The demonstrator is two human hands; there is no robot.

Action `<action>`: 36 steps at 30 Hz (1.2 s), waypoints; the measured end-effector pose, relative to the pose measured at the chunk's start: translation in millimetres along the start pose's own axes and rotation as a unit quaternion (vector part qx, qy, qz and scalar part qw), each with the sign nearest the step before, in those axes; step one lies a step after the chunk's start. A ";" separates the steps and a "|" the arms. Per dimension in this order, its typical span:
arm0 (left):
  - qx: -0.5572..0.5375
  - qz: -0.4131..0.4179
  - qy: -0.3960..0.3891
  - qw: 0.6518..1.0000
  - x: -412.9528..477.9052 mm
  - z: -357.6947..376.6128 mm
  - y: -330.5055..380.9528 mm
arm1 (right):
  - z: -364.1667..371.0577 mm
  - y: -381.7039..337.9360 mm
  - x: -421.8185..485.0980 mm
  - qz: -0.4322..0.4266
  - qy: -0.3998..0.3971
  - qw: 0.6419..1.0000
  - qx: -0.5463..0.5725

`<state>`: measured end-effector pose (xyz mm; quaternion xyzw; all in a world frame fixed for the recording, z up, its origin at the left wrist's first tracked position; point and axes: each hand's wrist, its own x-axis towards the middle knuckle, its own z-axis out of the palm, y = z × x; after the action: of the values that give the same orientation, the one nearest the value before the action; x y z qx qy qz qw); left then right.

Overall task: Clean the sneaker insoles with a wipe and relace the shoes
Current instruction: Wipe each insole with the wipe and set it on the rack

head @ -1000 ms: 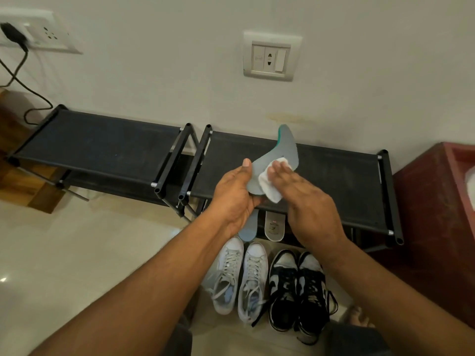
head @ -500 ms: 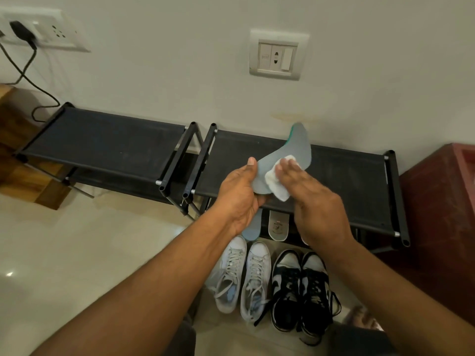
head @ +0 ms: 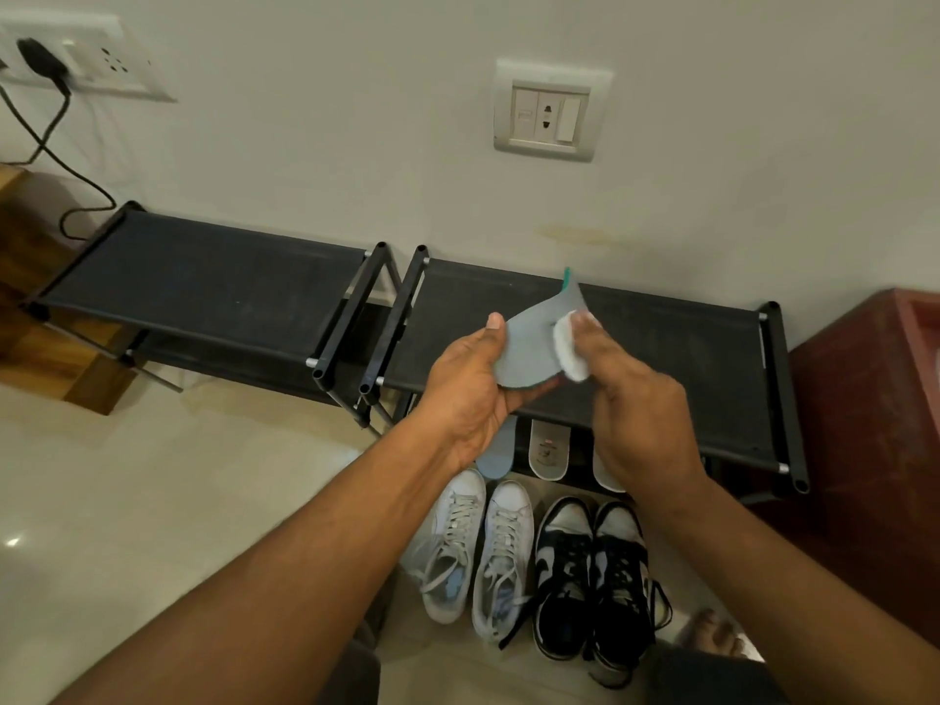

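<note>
My left hand (head: 470,394) grips a grey insole (head: 534,343) by its lower end, holding it up over the black shoe rack (head: 661,348). The insole bends, and a green edge shows at its tip. My right hand (head: 641,414) presses a folded white wipe (head: 568,351) against the insole's right side. On the floor below stand a pair of white sneakers (head: 478,552) and a pair of black-and-white sneakers (head: 595,572), all laced. Three more insoles (head: 548,450) lie under the rack, partly hidden by my hands.
A second black rack (head: 203,292) stands to the left. A dark red cabinet (head: 875,424) is at the right. Wall sockets (head: 552,111) sit above, a black cable (head: 56,160) hangs at the left. My bare foot (head: 712,636) is beside the black sneakers.
The wipe has slid up and to the right along the insole. The insole has twisted, so it shows narrower now.
</note>
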<state>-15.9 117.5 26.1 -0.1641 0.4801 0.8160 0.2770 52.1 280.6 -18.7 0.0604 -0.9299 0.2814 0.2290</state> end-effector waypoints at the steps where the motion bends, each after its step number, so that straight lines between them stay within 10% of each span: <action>1: -0.006 -0.001 0.001 1.000 -0.5 -0.5 0.7 | -0.9 3.4 1.6 0.036 0.015 0.999 0.011; 16: -0.033 -0.011 -0.113 0.993 1.1 -7.8 3.2 | -6.5 -1.0 -2.4 -0.108 -0.027 0.992 -0.063; 36: 0.007 -0.032 -0.145 0.989 -0.9 -9.1 -2.5 | -7.8 -16.0 0.9 -0.068 -0.027 0.997 0.028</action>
<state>-13.6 110.2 20.4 -0.0576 0.4351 0.8187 0.3703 58.2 271.6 -4.6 0.1377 -0.9211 0.2895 0.2211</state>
